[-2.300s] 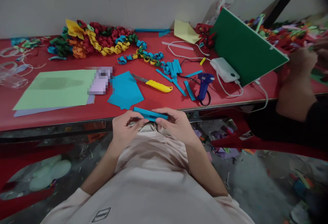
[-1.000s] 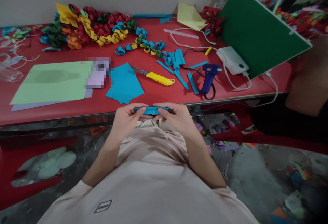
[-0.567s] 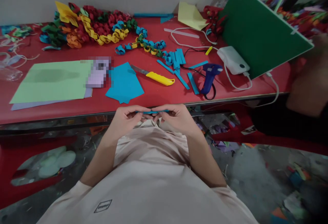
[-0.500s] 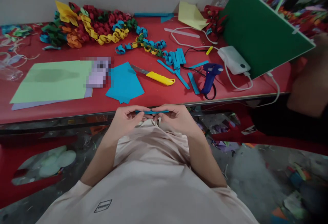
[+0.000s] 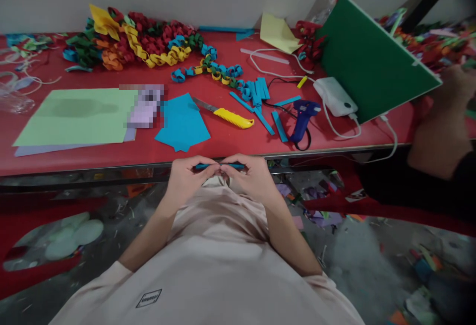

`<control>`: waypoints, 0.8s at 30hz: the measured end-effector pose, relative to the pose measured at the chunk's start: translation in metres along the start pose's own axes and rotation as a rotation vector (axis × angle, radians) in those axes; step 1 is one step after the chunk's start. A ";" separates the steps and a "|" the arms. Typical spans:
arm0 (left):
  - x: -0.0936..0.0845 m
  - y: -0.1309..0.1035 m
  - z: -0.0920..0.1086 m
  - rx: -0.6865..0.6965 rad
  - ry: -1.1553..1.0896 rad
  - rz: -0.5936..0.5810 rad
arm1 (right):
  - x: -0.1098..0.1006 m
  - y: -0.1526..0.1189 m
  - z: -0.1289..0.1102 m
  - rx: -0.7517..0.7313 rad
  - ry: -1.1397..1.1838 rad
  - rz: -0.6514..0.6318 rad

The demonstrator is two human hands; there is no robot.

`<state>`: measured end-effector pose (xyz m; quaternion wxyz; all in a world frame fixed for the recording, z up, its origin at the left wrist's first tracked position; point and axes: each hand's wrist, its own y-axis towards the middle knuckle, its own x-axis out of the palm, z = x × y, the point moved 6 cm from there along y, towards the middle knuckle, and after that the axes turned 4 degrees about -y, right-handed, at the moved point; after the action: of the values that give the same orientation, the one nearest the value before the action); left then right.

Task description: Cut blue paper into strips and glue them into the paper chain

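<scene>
In front of the table edge, my left hand [image 5: 191, 176] and my right hand [image 5: 247, 173] pinch a folded piece of blue paper [image 5: 203, 166] between them, thumbs meeting at its middle. The fingers hide most of it. Just beyond on the red table [image 5: 223, 139] lie blue paper sheets [image 5: 183, 126] and a yellow-handled knife [image 5: 232, 117], its blade resting on the sheets. Loose blue paper strips [image 5: 279, 126] lie to the right, beside a dark blue glue gun [image 5: 304, 119]. A paper chain [image 5: 219, 73] of blue, yellow and green links curves behind them.
Light green sheets [image 5: 74, 116] and a blurred purple phone [image 5: 147, 109] lie left. A heap of coloured paper chains [image 5: 141, 42] sits by the wall. On the right are a white power bank [image 5: 334, 97], cables, a green board [image 5: 375, 62] and another person's arm [image 5: 442, 121].
My thumbs have come together at the middle of the blue paper, which is now more covered. The view has tilted slightly; the things on the table lie as before.
</scene>
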<state>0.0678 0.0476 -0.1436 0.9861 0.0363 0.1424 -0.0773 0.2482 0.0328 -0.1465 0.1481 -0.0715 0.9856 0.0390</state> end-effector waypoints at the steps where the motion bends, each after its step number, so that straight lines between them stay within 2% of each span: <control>1: -0.001 -0.001 0.004 0.049 0.032 -0.009 | 0.000 0.000 -0.001 0.014 -0.024 -0.013; 4: -0.005 -0.006 0.010 0.144 0.107 -0.069 | 0.004 -0.002 -0.001 0.042 0.012 -0.094; 6: -0.009 -0.010 0.010 0.157 0.122 -0.168 | 0.009 -0.006 0.000 0.040 0.091 -0.205; 8: -0.020 -0.011 0.008 0.170 0.135 -0.239 | 0.010 -0.009 0.002 0.037 0.155 -0.273; 9: -0.031 -0.009 0.007 0.179 0.142 -0.230 | 0.008 -0.009 0.005 0.040 0.171 -0.254; 10: -0.046 -0.004 0.005 0.188 0.143 -0.179 | 0.002 -0.009 0.007 0.048 0.176 -0.202; 11: -0.065 0.002 0.003 0.206 0.162 -0.072 | -0.004 -0.008 0.010 0.056 0.176 -0.132; 13: -0.109 0.014 -0.003 0.238 0.251 0.206 | -0.015 -0.006 0.013 0.059 0.167 -0.013; 14: -0.130 0.017 -0.004 0.286 0.440 0.399 | -0.017 -0.005 0.013 0.054 0.164 0.011; 15: -0.144 0.021 -0.008 0.272 0.618 0.495 | -0.018 -0.004 0.012 0.047 0.164 0.016; 16: -0.153 0.026 -0.014 0.253 0.748 0.536 | -0.017 -0.003 0.011 0.040 0.167 0.016; 19: -0.159 0.035 -0.027 0.265 0.922 0.487 | -0.011 -0.002 0.008 0.043 0.158 -0.007; 24: -0.153 0.036 -0.031 0.316 0.948 0.377 | -0.007 -0.002 0.009 0.060 0.136 0.000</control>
<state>-0.0800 0.1075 -0.1272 0.7928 0.2403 0.5500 0.1056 0.2582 0.0326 -0.1529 0.0827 -0.0697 0.9941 0.0045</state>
